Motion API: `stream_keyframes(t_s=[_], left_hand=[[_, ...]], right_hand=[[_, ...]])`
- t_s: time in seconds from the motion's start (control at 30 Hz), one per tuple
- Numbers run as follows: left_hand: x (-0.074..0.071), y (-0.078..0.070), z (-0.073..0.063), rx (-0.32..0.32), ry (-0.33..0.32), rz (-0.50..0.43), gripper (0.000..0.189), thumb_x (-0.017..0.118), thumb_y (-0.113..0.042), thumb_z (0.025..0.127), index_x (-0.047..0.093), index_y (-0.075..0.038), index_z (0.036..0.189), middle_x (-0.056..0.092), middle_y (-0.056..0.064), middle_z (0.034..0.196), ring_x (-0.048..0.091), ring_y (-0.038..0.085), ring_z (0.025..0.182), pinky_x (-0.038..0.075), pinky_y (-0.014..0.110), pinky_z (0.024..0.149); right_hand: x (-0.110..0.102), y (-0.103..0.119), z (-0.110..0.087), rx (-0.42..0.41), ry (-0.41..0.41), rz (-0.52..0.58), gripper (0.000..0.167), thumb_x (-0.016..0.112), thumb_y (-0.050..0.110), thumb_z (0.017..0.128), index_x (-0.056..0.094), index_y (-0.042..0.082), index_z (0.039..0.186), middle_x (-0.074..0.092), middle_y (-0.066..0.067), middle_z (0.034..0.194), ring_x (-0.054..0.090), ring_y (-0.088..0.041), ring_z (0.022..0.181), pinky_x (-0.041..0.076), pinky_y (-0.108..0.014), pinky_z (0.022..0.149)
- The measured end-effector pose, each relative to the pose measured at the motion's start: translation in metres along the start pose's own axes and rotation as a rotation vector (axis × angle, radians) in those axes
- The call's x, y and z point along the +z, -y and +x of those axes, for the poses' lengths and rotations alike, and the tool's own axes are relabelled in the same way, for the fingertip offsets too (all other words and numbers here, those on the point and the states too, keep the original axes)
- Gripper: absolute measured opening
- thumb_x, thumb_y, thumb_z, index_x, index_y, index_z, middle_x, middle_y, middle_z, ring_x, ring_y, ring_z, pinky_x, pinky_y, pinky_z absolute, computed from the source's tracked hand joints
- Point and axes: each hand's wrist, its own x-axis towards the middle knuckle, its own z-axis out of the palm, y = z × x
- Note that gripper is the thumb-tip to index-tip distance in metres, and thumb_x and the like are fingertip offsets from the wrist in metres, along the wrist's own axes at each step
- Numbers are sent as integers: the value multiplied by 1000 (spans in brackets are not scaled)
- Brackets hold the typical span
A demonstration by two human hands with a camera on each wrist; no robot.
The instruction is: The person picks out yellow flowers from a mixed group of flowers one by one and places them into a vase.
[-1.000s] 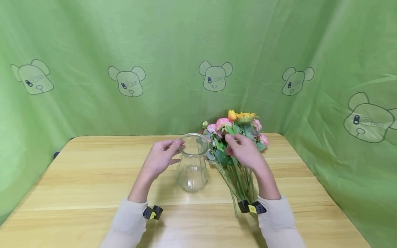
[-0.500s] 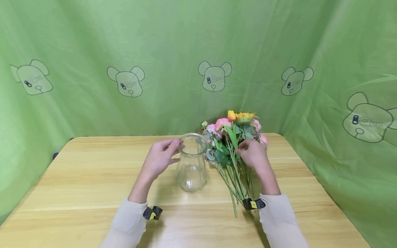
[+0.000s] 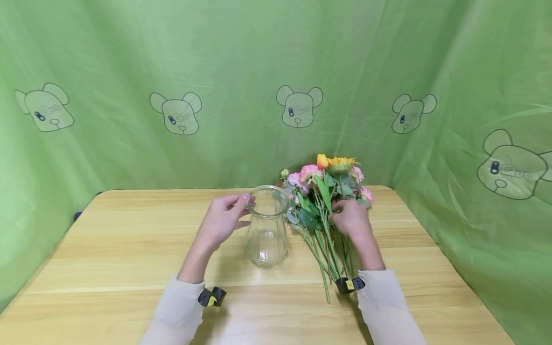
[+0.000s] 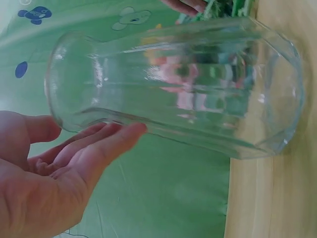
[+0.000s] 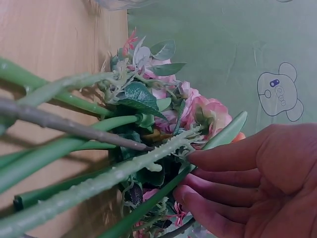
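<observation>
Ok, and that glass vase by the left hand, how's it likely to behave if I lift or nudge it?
The glass vase is probably stiff and breakable, going by its clear, glossy walls. That smooth surface may slip against the bare left hand. A light nudge likely won't tip it, since its base is wider than its neck.

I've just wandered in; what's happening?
A person's bare left hand touches the top of a clear, faceted glass vase standing upright on a pale wood-grain table. Their right hand reaches into a bunch of pink, yellow and orange flowers lying beside it. Its fingers are at a green stem; whether they grip is unclear. The vase holds no flowers.
</observation>
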Motion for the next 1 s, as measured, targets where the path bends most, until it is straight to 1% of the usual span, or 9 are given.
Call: stream_keyframes(t_s=[0.1,0.2,0.3,0.5,0.67,0.83,0.87,1.0], left_hand=[[-1,-2,-1,-19,36,-15,44,48,-29,109,59,4,135,61,23,139,59,37,131,59,45,100],[-3,-5,-3,-36,78,-33,46,48,-27,109,54,7,140,58,25,142,54,38,135,55,46,106],[-3,-7,-4,-44,100,-36,47,50,-26,108,51,7,141,57,25,142,53,38,137,54,46,107],[-4,-7,-4,-35,106,-32,47,51,-26,108,52,7,141,58,25,142,54,38,136,56,44,105],[-4,-6,-3,-33,108,-44,47,52,-27,107,53,8,140,57,25,142,54,38,135,57,42,104],[-5,-6,-2,-33,108,-50,47,53,-27,107,53,7,139,57,25,142,55,38,135,58,39,102],[-5,-5,-2,-32,108,-49,47,53,-27,107,53,7,139,57,25,142,55,38,134,59,39,101],[-5,-5,-2,-27,107,-50,47,54,-27,107,54,8,139,58,25,142,55,38,134,59,39,101]], right_hand=[[1,-1,1,8,2,0,39,69,15,93,66,-4,127,63,-28,132,53,-54,124,51,-63,98],[1,-1,1,13,-3,3,37,69,14,93,67,-4,125,63,-29,131,56,-53,120,54,-60,93],[1,0,2,18,-8,8,36,68,13,92,68,-3,124,64,-29,130,57,-52,117,55,-58,90],[2,0,1,23,-21,19,34,66,10,91,68,-3,123,63,-30,130,58,-52,115,55,-58,89],[1,1,1,27,-45,24,34,64,7,89,70,-2,121,65,-30,127,62,-44,101,56,-46,75],[0,3,-1,24,-57,31,33,64,7,89,71,-2,119,66,-29,125,62,-41,96,54,-40,69],[-1,3,-1,22,-61,33,32,64,7,89,71,-2,119,67,-29,125,62,-41,97,55,-41,70],[-4,5,-3,6,-101,70,29,65,8,89,71,-3,116,69,-28,120,64,-44,103,57,-52,82]])
